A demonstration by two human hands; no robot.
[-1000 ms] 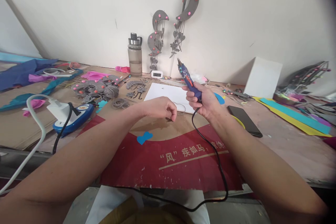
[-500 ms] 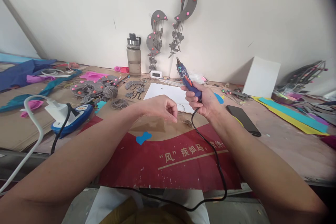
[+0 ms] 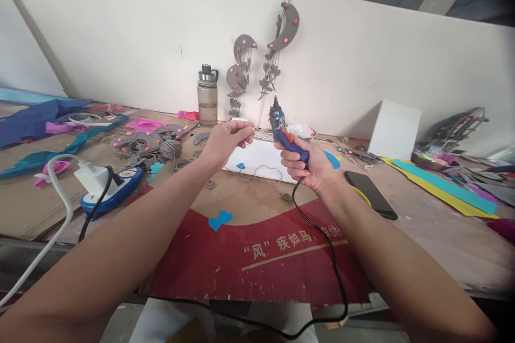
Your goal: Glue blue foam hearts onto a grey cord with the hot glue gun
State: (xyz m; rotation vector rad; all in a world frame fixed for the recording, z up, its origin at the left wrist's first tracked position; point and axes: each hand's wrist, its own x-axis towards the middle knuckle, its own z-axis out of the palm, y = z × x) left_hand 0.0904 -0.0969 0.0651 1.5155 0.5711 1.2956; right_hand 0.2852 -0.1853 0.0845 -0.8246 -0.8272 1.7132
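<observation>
Above the cluttered bench (image 3: 426, 249), the left hand (image 3: 225, 143), fingers pinched together, is lifting away, opening access to the string (image 3: 264, 166), while the right hand's (image 3: 309, 163) fingers are clamping a glue gun (image 3: 286, 136).

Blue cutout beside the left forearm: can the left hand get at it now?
Probably yes: the blue cutout lies uncovered, nearer the camera than the left hand, with nothing tall between them. Whether the hand's grip holds something is unclear.
</observation>
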